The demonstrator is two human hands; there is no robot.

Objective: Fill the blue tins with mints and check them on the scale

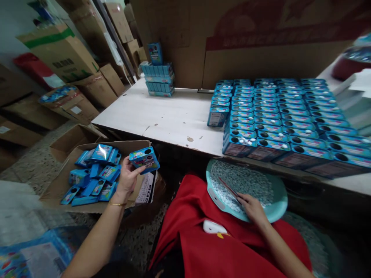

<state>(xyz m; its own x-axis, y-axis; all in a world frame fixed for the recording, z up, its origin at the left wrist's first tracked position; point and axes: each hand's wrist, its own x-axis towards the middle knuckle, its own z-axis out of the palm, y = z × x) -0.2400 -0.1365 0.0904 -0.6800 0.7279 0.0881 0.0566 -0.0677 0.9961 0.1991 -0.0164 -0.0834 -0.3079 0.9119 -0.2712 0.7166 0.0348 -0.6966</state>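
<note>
My left hand [129,175] grips a small blue printed box [144,159] with a dark round spot on its top, over the right edge of an open carton [72,152]. Several similar blue boxes [101,153] lie jumbled inside that carton. On my lap rests a turquoise basin [279,193] filled with many small, pale, round pieces [246,179]. Above it my right hand [255,210] holds a slim, flat, brownish tool [228,187], pinched at its near end; its exact kind is unclear.
Rows of upright blue boxes [266,112] cover the right of the white table [174,119]. A smaller stack [158,79] stands at the table's back left. Cardboard cartons [62,52] are piled at the left. A white object [213,227] lies on the red cloth [191,204] over my lap.
</note>
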